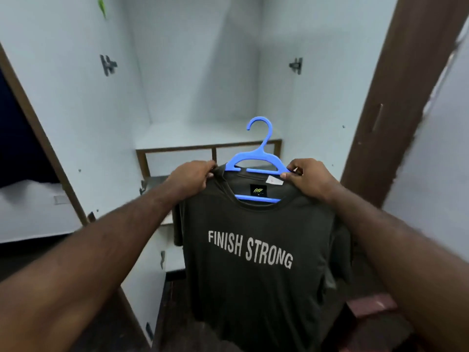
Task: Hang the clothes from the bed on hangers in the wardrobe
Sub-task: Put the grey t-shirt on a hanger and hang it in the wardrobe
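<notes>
A dark grey T-shirt (253, 250) printed "FINISH STRONG" hangs on a blue plastic hanger (258, 153) in front of the open wardrobe (198, 72). My left hand (191, 177) grips the shirt's left shoulder. My right hand (308, 177) pinches the right shoulder of the shirt together with the hanger's arm. The hanger's hook stands free above the collar, touching nothing. No rail is in view.
The wardrobe's white interior has a shelf with brown-edged drawers (210, 153) behind the shirt. Its left door (63, 123) stands open, and a brown door edge (396, 97) rises on the right. A bed with white bedding (28, 199) lies at the far left.
</notes>
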